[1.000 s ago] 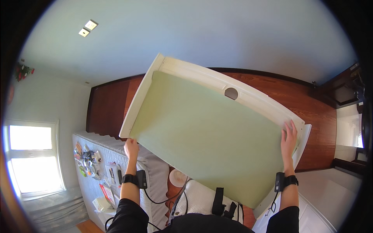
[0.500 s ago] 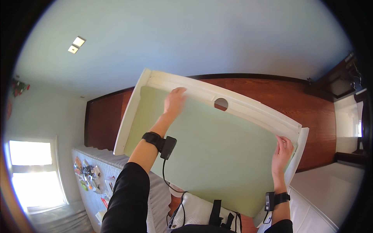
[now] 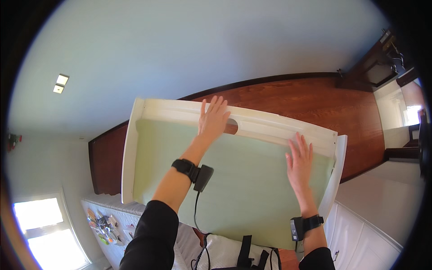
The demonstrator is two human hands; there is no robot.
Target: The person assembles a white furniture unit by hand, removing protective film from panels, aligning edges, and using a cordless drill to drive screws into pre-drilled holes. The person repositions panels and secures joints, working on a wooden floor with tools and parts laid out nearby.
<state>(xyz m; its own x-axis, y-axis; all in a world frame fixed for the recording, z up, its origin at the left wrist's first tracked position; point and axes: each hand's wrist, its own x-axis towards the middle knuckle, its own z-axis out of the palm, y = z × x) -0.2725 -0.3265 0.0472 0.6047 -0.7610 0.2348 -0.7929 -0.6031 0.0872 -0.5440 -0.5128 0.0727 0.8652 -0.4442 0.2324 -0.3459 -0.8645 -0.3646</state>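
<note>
Before me stands a white-framed desk-like piece with a pale green flat top (image 3: 238, 184) and raised white sides. A round cutout (image 3: 231, 128) pierces its white back board (image 3: 265, 125). My left hand (image 3: 213, 121) lies over the back board with fingers stretched, partly covering the cutout's left side. Farther right, my right hand (image 3: 300, 164) is over the green top, its spread fingertips reaching the foot of the back board. Neither hand holds anything. Each wrist wears a black strap with a small box; a cable (image 3: 196, 211) hangs from the left one.
A pale wall (image 3: 202, 49) rises beyond the reddish wooden floor (image 3: 306, 96). White cabinets (image 3: 355, 229) stand at right. At lower left, utensils (image 3: 106, 228) lie on a light-covered surface. A whitish padded seat (image 3: 225, 247) with black straps is close to me.
My left hand has shifted onto the back board near the cutout. My right hand has left the right corner and moved leftward, fingers now spread. The view has turned, so the desk appears less tilted.
</note>
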